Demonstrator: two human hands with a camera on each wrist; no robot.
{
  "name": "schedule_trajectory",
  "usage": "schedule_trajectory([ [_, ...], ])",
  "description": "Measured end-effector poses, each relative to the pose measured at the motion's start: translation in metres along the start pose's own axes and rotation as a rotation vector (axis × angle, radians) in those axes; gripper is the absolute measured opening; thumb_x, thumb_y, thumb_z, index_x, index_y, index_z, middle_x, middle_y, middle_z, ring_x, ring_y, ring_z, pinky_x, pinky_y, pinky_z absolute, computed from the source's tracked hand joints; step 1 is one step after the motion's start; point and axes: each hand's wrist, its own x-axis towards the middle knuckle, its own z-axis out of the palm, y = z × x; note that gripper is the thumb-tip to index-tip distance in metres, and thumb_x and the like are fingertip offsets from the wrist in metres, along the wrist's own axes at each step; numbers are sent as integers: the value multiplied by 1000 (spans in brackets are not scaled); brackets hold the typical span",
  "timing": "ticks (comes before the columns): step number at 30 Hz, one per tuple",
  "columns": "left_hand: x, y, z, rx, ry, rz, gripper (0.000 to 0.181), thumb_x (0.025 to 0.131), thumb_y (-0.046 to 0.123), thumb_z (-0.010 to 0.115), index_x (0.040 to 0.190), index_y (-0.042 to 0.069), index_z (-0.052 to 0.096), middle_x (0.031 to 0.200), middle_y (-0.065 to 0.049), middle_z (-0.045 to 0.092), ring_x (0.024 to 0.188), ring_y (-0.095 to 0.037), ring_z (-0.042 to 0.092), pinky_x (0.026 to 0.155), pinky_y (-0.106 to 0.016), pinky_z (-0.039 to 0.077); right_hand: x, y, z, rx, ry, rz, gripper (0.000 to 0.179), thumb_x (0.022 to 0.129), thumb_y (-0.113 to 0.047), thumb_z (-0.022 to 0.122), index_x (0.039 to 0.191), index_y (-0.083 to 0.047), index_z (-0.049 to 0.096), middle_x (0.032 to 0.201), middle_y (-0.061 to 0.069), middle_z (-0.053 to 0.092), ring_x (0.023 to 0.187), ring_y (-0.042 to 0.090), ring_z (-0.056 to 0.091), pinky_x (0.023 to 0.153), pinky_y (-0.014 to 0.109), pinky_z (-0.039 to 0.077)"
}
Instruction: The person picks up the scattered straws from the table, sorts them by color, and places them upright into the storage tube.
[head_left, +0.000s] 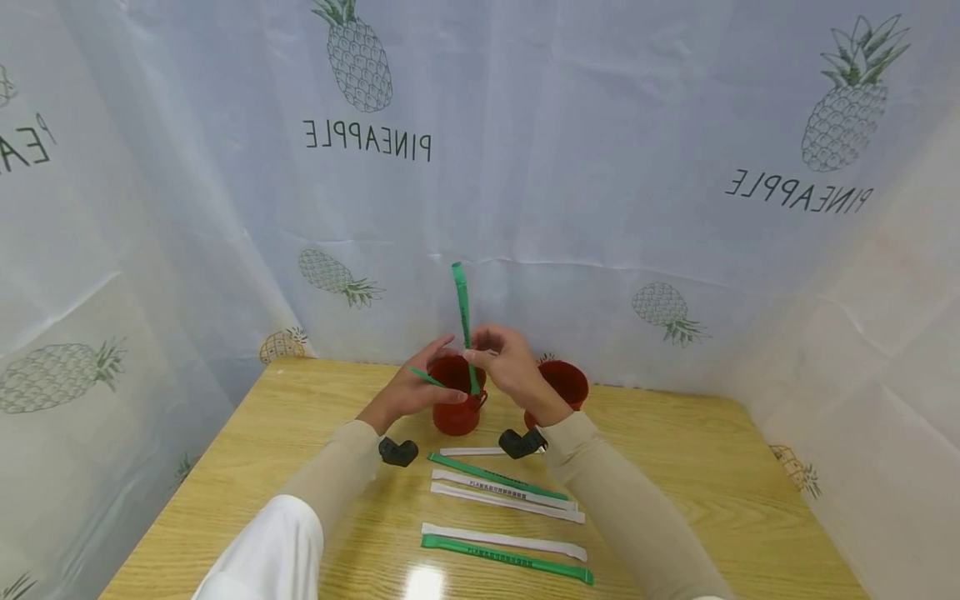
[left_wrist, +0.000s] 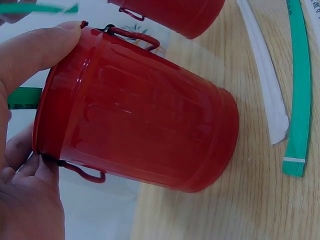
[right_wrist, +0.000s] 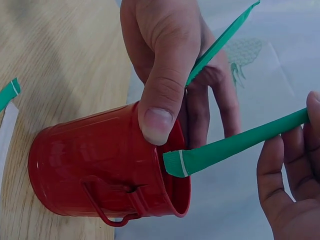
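My left hand grips a small red metal bucket by its rim, thumb at the near side and fingers around the far side. The bucket has thin wire handles on its sides. Above its mouth, my right hand pinches a green paper-wrapped straw, its lower end just inside the rim in the right wrist view. Another green wrapped straw sticks up from beside the left thumb, its lower part hidden by that hand. Behind my right wrist stands a second red bucket.
In front of the buckets, several wrapped straws lie across the wooden table, including a green straw and a white straw. A white pineapple-print curtain hangs behind and along the sides.
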Motion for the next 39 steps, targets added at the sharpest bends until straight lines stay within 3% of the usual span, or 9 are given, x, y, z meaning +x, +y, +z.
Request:
schedule_trajectory([
  [10,3,-4,0,-11,-5,37,96,87,10,83,165,21,28,157,-11,53,145,-34,50,122,-58,41,7,10,12,-17,-9,3,15,97,-2,68,109,7,68,101,19,68,94,21,63,84,29,58],
  [14,4,-4,0,-27,-12,56,94,87,6,82,164,22,30,154,-10,55,143,-33,52,120,-58,43,7,16,18,-27,-10,7,12,96,-1,70,106,5,69,100,18,69,95,20,63,89,33,59],
  [20,4,-2,1,-56,-25,59,93,87,8,84,162,31,34,153,-5,57,144,-29,52,120,-55,44,2,26,22,-17,-54,-12,2,95,2,69,96,0,69,95,17,70,86,19,65,78,32,59],
  [23,3,-2,0,-52,-33,65,89,87,9,84,160,25,36,152,-7,58,144,-29,52,120,-54,44,-1,29,22,-18,-74,15,5,94,1,71,99,0,71,98,16,72,87,18,68,78,30,60],
  [28,1,-1,-1,-11,-26,60,97,87,9,83,165,9,25,155,-14,53,145,-35,50,120,-56,43,-4,33,20,-20,-87,36,14,92,-1,74,106,3,71,104,21,73,91,18,68,83,28,60],
  [35,0,0,-1,36,3,0,98,89,13,83,166,14,23,159,-14,50,146,-36,48,119,-57,44,-19,34,10,21,-52,35,22,94,-4,73,112,9,69,108,23,70,95,22,65,84,41,63],
  [39,0,0,-1,38,7,-15,97,89,13,82,166,15,23,159,-13,49,145,-35,48,118,-57,45,-38,36,0,22,7,67,24,94,-5,74,115,5,71,109,20,72,98,22,66,90,35,62],
])
